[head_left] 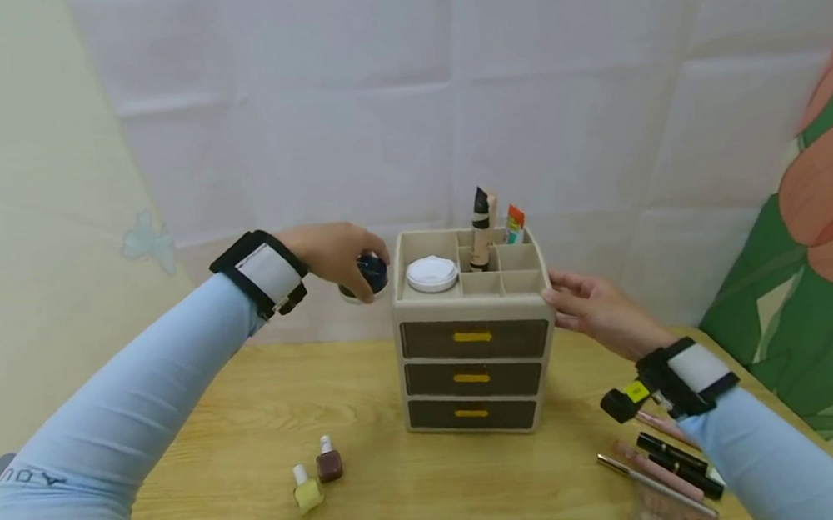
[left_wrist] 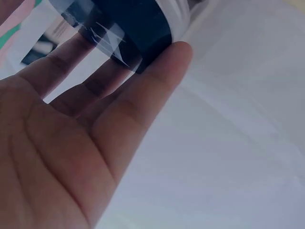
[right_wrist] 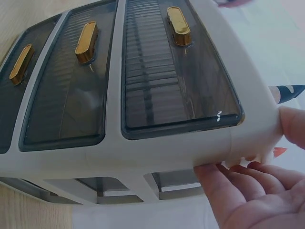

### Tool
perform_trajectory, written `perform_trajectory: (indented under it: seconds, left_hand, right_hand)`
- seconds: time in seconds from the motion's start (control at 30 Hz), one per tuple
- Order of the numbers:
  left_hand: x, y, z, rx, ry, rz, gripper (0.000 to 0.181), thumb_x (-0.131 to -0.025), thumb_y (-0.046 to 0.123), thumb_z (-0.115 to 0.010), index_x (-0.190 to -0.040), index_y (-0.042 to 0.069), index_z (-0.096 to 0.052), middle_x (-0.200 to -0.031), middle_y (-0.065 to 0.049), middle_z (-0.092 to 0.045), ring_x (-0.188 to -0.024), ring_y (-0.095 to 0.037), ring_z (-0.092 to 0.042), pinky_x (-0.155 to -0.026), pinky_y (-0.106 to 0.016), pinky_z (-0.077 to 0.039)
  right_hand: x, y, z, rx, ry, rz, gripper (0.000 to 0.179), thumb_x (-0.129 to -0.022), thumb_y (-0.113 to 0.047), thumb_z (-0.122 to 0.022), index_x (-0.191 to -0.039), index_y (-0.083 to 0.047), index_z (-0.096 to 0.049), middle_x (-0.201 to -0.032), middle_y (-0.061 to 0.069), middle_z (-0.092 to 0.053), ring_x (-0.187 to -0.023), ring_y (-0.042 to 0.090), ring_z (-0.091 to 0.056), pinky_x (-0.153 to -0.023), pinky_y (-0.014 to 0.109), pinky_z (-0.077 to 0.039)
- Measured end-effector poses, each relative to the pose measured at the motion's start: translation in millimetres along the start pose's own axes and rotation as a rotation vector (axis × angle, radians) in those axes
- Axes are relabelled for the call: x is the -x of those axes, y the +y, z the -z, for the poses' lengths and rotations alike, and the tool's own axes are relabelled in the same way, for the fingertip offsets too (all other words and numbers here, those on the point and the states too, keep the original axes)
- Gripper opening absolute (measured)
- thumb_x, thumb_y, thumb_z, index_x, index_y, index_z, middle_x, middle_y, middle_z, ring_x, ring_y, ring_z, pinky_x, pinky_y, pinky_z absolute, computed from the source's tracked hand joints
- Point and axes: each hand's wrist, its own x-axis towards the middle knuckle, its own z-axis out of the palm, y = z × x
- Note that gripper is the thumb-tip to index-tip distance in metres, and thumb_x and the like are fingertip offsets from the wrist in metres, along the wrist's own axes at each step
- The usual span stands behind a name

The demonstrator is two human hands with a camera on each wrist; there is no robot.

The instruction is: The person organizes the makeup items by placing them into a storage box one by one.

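My left hand [head_left: 336, 255] holds a dark blue round container [head_left: 372, 272] with clear and white parts, just left of the cosmetics organizer's top. In the left wrist view the thumb lies along one side of the round container [left_wrist: 143, 28] and the fingers along the other. My right hand [head_left: 602, 309] grips the upper right corner of the beige organizer [head_left: 470, 313], thumb at the top edge and fingers against the side. The organizer has three dark drawers with gold handles. A white round compact [head_left: 431, 274] lies in its large top compartment.
In the small compartments stand a beige tube [head_left: 480, 233] with a black cap and an orange-capped tube [head_left: 514, 224]. Two nail polish bottles, yellow [head_left: 307, 492] and dark brown [head_left: 328, 463], stand front left. Several slim cosmetics [head_left: 656, 475] lie near the right forearm. A white cloth [head_left: 342, 116] hangs behind.
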Motion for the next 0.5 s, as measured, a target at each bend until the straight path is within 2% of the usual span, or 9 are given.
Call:
perform_trajectory:
  seconds: [0.1,0.2,0.5]
  left_hand:
    - [-14.0,7.3,11.8,0.006,0.022,0.000,0.056,-0.082,0.028,-0.077,-0.132,0.013,-0.057,-0.129,-0.012,-0.056,-0.108,-0.024,-0.054,-0.087,-0.038,-0.047]
    - [-32.2,13.1,16.7,0.031,0.035,-0.010,0.057,-0.083,0.031,-0.076,-0.134,0.015,-0.056,-0.132,-0.011,-0.054,-0.111,-0.023,-0.053,-0.089,-0.037,-0.046]
    - [-85.4,27.8,4.7,0.054,0.029,-0.019,0.064,-0.085,0.031,-0.075,-0.142,0.014,-0.050,-0.137,-0.009,-0.052,-0.114,-0.021,-0.051,-0.091,-0.033,-0.045]
  right_hand:
    - [-1.4,1.3,1.7,0.018,0.014,-0.017,0.071,-0.102,-0.029,-0.050,-0.152,0.005,-0.014,-0.154,0.027,-0.020,-0.131,0.032,-0.040,-0.099,0.037,-0.042]
    - [-3.1,2.4,2.9,0.025,0.021,-0.041,0.070,-0.102,-0.030,-0.050,-0.153,0.004,-0.014,-0.154,0.026,-0.021,-0.134,0.037,-0.036,-0.100,0.039,-0.041]
    - [-4.4,5.7,3.7,0.043,-0.004,-0.052,0.065,-0.104,-0.025,-0.046,-0.151,0.007,-0.014,-0.150,0.030,-0.026,-0.131,0.037,-0.039,-0.100,0.040,-0.040]
